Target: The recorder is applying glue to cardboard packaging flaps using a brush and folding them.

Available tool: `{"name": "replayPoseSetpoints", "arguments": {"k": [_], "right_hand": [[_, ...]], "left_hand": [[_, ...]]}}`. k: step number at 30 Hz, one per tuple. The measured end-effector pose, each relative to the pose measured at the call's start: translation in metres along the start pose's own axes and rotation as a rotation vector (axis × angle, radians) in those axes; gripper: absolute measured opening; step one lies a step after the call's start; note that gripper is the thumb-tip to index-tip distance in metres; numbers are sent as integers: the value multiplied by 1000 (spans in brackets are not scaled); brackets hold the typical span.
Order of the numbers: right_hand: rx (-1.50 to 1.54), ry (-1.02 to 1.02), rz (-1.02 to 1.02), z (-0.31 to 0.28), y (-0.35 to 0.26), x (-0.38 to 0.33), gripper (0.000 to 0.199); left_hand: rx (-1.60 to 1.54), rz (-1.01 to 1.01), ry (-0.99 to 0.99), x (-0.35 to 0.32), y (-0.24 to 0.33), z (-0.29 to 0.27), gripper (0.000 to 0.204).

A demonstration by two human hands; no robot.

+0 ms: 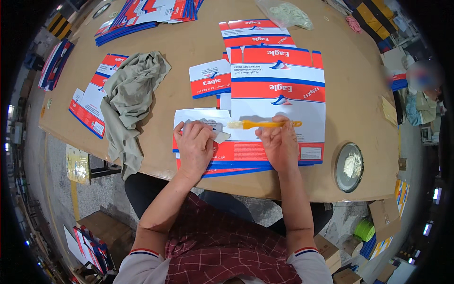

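Observation:
A yellow-handled brush [265, 124] with pale bristles points left, its handle pinched in my right hand [281, 144]. Beneath it lies a flat red, white and blue carton blank [278, 104], unfolded over other blanks. On the left part of this pile rests my left hand [195, 144], its fingers curled. A small whitish flat piece [222, 137] juts out beside its fingertips, apparently held by them; I cannot make out exactly what it is. The bristle end is just above that piece. To the right of my right hand, a round dish [341, 179] holds white paste [353, 165].
A crumpled grey-green cloth [132, 94] covers part of a carton blank [105, 78] on the left. Stacked blanks [156, 14] lie at the far left of the brown table [189, 47]. A clear bag of pale rings [286, 13] sits at the far edge. Another person [422, 87] is at the right.

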State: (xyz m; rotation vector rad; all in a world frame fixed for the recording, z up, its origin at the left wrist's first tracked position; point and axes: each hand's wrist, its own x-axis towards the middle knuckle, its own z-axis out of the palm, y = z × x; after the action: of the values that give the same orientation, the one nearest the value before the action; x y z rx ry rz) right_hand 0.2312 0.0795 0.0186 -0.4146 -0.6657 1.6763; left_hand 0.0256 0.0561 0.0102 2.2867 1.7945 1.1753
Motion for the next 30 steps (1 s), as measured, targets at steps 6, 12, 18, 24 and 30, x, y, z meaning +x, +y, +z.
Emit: {"name": "replayPoseSetpoints", "arguments": {"k": [6, 12, 18, 24, 30], "right_hand": [[-196, 53, -137, -10, 12, 4, 18], [-240, 199, 63, 5, 0, 4, 14], [-646, 87, -17, 1, 8, -1, 13], [-695, 153, -12, 13, 15, -1, 13], [-804, 200, 78, 17, 2, 3, 8]], "left_hand": [[12, 3, -14, 1, -2, 0, 21], [14, 3, -11, 0, -4, 1, 22], [27, 11, -24, -2, -4, 0, 23], [27, 8, -33, -4, -4, 1, 23], [24, 8, -28, 1, -4, -1, 22]]}}
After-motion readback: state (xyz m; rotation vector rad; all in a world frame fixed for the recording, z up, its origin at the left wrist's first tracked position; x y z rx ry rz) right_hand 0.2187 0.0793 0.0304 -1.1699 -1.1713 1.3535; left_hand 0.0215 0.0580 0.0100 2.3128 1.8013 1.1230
